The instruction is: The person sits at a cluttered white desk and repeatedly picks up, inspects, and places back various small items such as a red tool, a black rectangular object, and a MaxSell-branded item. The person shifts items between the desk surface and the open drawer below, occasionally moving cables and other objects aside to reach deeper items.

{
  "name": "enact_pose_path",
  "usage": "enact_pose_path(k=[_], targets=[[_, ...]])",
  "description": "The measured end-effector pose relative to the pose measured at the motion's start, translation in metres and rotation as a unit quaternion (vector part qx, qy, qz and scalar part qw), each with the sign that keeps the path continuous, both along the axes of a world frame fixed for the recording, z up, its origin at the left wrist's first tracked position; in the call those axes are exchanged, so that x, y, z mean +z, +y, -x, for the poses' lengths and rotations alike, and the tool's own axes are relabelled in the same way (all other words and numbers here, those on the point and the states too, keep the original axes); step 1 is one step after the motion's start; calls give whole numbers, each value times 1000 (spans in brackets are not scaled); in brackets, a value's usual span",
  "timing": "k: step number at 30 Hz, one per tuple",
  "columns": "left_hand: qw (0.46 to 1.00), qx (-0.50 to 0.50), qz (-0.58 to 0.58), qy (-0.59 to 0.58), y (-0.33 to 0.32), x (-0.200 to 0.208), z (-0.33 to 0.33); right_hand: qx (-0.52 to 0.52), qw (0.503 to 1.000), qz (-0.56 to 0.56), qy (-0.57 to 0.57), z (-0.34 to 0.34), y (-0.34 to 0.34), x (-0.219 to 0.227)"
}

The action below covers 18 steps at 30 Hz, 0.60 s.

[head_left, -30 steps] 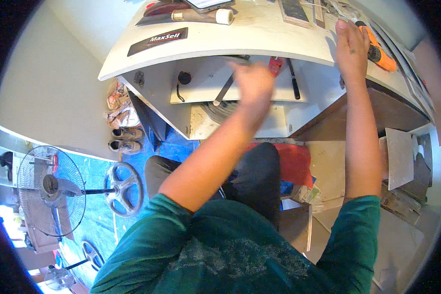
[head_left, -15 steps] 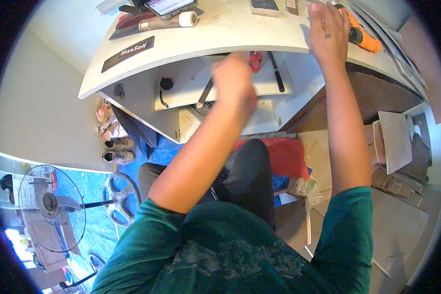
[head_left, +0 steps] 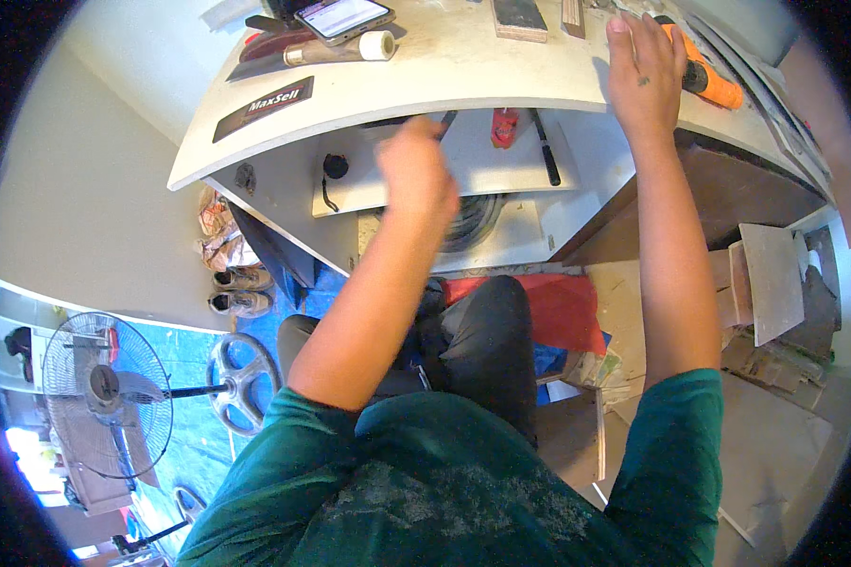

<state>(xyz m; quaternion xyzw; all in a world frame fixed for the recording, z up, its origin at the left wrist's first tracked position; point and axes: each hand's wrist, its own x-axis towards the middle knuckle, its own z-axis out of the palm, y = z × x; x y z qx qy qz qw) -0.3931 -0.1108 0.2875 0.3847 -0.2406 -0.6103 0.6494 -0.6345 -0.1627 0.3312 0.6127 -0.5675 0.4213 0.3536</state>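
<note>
My left hand [head_left: 416,175] is inside the open front of the white cabinet [head_left: 529,90], over its inner shelf [head_left: 407,175]. Motion smears it, and its fingers are curled out of sight. A dark flat bar [head_left: 447,123] shows just past the hand; whether the hand touches it I cannot tell. My right hand [head_left: 646,80] lies flat on the cabinet top near the front edge, fingers stretched out beside an orange and black tool [head_left: 711,83]. On the shelf are a small black round thing with a strap [head_left: 335,168], a red container [head_left: 504,129] and a black-handled tool [head_left: 545,151].
A coil of grey cable [head_left: 477,227] lies below the shelf. The top holds a phone [head_left: 345,17], a cylindrical handle with a white end [head_left: 340,49] and wood blocks [head_left: 519,19]. A standing fan [head_left: 109,392] and shoes [head_left: 240,291] are at left, loose boards [head_left: 772,283] at right.
My left hand has moved left across the shelf, uncovering more of the cable coil. My right hand stays on the top. The whole view has shifted slightly.
</note>
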Motion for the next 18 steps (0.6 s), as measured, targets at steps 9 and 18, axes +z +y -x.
enact_pose_path(k=[9,18], targets=[[925,-43,165,-339,-40,-71,102,18,998,9,-56,-22,-3,6],[993,24,78,-84,0,-6,3,-21,998,13,-52,-10,3,-3]])
